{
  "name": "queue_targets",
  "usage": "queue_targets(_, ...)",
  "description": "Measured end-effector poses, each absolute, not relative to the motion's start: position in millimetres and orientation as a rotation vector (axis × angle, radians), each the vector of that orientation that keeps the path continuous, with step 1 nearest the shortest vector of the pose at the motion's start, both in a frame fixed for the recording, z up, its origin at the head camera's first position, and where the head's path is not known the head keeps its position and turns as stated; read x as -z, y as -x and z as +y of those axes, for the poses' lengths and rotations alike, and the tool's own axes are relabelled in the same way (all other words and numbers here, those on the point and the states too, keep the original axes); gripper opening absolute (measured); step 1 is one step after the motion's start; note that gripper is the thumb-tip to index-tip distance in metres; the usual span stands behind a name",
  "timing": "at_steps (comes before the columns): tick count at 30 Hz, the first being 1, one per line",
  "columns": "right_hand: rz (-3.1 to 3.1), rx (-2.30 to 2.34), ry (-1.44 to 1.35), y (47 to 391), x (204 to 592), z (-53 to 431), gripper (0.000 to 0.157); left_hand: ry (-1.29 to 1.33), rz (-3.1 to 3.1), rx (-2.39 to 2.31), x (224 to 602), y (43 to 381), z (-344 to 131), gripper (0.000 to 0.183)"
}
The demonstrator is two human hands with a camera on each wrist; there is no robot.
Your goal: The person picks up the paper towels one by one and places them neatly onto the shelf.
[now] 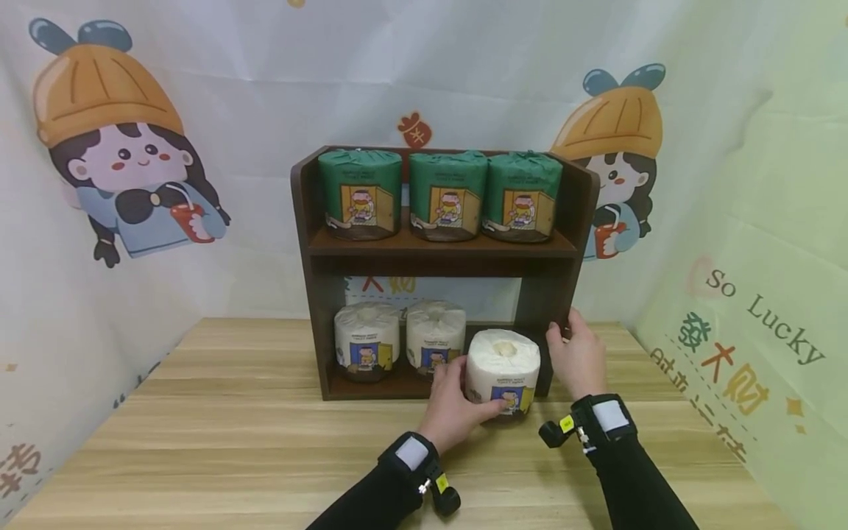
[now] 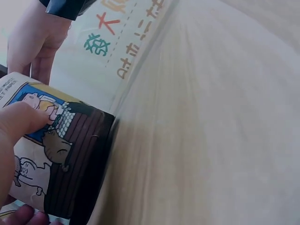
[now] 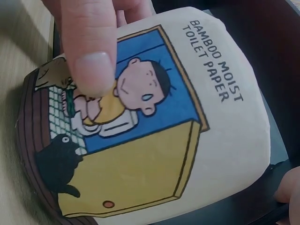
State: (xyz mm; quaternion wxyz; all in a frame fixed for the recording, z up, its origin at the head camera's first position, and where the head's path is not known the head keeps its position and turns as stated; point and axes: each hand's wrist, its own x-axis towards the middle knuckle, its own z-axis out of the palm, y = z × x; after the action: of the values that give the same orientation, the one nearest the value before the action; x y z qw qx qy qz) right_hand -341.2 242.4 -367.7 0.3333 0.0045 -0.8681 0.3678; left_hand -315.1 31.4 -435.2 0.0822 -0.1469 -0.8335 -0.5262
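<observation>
A white wrapped toilet paper roll (image 1: pixel 503 368) is in front of the right part of the lower shelf, its printed label facing forward. My left hand (image 1: pixel 457 408) grips it from the left, the thumb across the label; the left wrist view shows fingers below its far side. At the right side of the brown two-tier wooden shelf (image 1: pixel 433 254), my right hand (image 1: pixel 579 357) holds the side panel's front edge between thumb and fingers. Two more white rolls, one on the left (image 1: pixel 366 346) and one in the middle (image 1: pixel 435 335), stand on the lower tier, the middle one partly hidden by my left hand.
Green wrapped rolls stand on the upper tier: left (image 1: pixel 361 195), middle (image 1: pixel 448 195) and right (image 1: pixel 523 195). The shelf stands on a wood-grain table (image 1: pixel 218 434). A printed cloth (image 1: pixel 258 132) hangs behind and along the sides.
</observation>
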Motion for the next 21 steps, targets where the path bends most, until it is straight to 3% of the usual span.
queue_targets(12,-2.294,-0.989,0.006,342.5,369.2,243.6,0.025,0.399,-2.44,1.645,434.9,314.8,34.4,0.087)
queue_targets(17,-2.294,-0.997,-0.001,342.7,368.9,243.0,0.026,0.373,-2.396,1.696,434.7,314.7,33.3,0.05)
queue_targets(21,-2.3,-0.995,0.01,341.6,368.0,242.5,0.026,0.508,-2.386,1.721,435.4,314.3,33.0,0.024)
